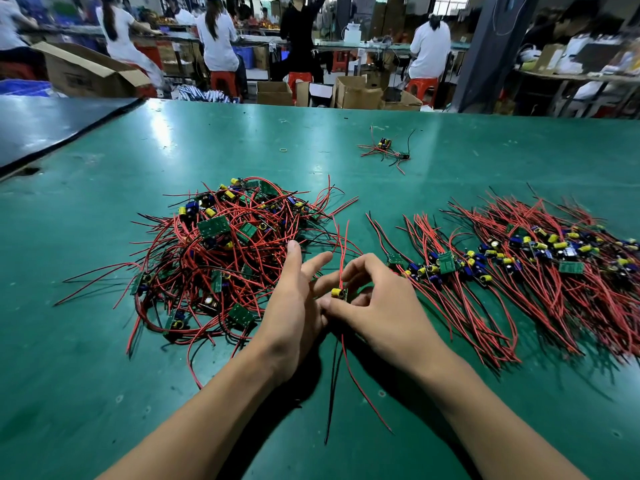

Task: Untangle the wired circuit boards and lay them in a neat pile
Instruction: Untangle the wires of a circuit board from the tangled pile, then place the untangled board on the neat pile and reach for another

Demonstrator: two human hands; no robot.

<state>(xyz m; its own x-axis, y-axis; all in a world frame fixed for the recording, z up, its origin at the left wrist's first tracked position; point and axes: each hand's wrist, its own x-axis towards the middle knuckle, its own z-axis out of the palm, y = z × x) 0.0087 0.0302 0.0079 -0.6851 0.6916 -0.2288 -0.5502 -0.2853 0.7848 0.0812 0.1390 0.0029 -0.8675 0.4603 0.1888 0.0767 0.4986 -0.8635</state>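
A tangled heap of small green circuit boards (225,251) with red and black wires lies on the green table (86,375), left of centre. To the right, an ordered row of boards (519,258) lies with wires combed straight. Between the two, my right hand (377,306) pinches one small board with a yellow capacitor (338,293); its red and black wires trail toward me and up toward the heap. My left hand (294,306) sits right beside it, fingers stretched toward the heap and touching the board's wires.
A small separate bunch of wired boards (384,150) and a rubber band (284,150) lie farther back on the table. A dark panel (52,126) covers the far left corner. Beyond the table's far edge are cardboard boxes, red stools and seated people.
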